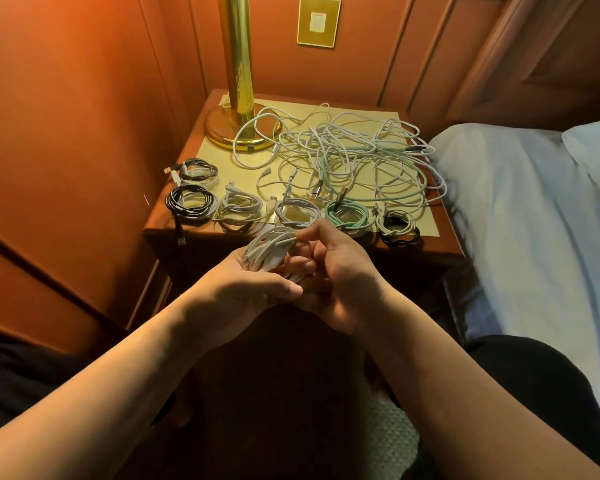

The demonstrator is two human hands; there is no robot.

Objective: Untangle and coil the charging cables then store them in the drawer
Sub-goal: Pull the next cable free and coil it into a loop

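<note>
A white cable bundle (269, 251) is held in front of the worktop (426, 249), just off its near edge and above the dark floor. It is gripped by the left hand (243, 292), whose fingers are curled beneath it and whose thumb lies across the front, while a strand at its upper end is pinched by the right hand (329, 275) between thumb and forefinger. The bundle's long axis is seen running from lower left to upper right, its upper end pointed toward the row of finished coils (297, 211) laid along the worktop's front. Several risks can be judged from here. The loops could spring apart if the left grip were eased before the tail is wrapped or tucked. The bundle, being held clear of the worktop, would be dropped to the floor if it slipped. A black coil (400, 237) at the front right edge and a black plug dangling at the front left could be knocked off by a forearm. The tangled heap (354, 157) behind, which is draped toward the bed (520, 202), could be dragged along if a strand were pulled hard. No open drawer is seen.
</note>
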